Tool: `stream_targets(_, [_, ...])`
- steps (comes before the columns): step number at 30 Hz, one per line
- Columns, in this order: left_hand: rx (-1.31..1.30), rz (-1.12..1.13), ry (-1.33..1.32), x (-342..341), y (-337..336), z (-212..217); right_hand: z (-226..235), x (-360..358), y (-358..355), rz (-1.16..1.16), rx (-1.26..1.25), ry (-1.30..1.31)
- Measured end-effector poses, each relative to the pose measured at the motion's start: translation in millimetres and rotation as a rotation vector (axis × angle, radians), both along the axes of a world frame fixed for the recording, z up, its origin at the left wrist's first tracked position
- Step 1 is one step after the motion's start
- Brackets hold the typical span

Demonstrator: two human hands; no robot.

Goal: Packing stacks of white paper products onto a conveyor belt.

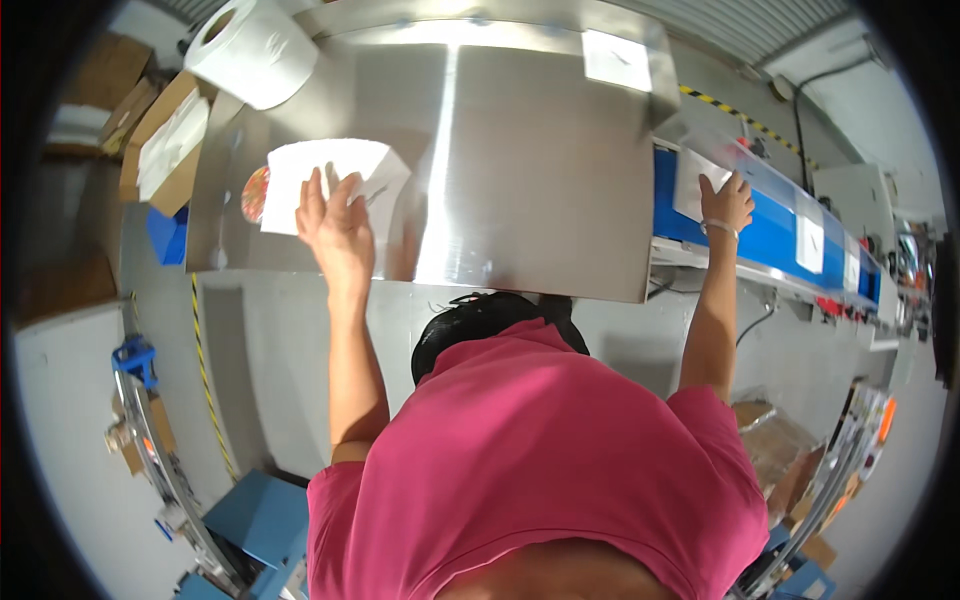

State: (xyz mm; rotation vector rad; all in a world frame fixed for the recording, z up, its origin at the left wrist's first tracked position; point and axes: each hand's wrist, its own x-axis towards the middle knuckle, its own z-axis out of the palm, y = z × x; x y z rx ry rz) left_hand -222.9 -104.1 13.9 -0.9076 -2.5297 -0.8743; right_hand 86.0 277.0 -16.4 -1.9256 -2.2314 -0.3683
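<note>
My left hand [338, 225] lies on a white paper packet [290, 165] at the left of the steel table [540, 180], its fingers apart. The packet looks like a flat envelope with a small dark mark, and its right side fans out as if several are layered. A round red-patterned piece [256, 194] peeks out from under its left edge. Far to the right, my right hand [727, 205], with a pale band at the wrist, touches another white packet [689, 183] on the blue conveyor belt [770, 222]. Its thumb and fingers are spread over that packet's edge.
More white packets [810, 244] lie farther along the belt, behind a clear side guard [770, 170]. A large white paper roll [252, 52] stands at the table's back left, near an open cardboard box [165, 145]. A white sheet [616, 60] lies at the back right.
</note>
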Motion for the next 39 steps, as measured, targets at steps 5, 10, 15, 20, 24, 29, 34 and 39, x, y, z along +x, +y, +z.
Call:
stream_targets(5, [0.008,0.010,-0.047,6,3,2,-28,-127,-74,1.063,-0.442,0.607])
stream_targets(10, [0.000,-0.072,-0.046,2,2,3,-9,-254,-172,1.405,-1.124,0.796])
stream_targets(15, [-0.114,-0.017,-0.032,-15,-8,-3,-15,-259,-165,1.253,-1.401,0.772])
stream_targets(20, [-0.178,0.042,-0.007,-25,-20,0,-46,-159,-110,0.767,-0.885,0.939])
stream_targets(24, [-0.082,-0.003,-0.004,-23,-19,6,-94,-28,4,0.890,-0.424,-0.217])
stream_targets(29, [-0.010,0.028,0.027,-19,-11,1,-58,37,55,0.116,-0.072,0.293])
stream_targets(34, [0.010,0.001,-0.096,-12,-6,6,-36,-88,-23,0.742,-0.478,0.770])
stream_targets(39, [-0.026,-0.050,-0.041,-14,-9,2,-10,-249,-162,1.387,-1.072,0.722])
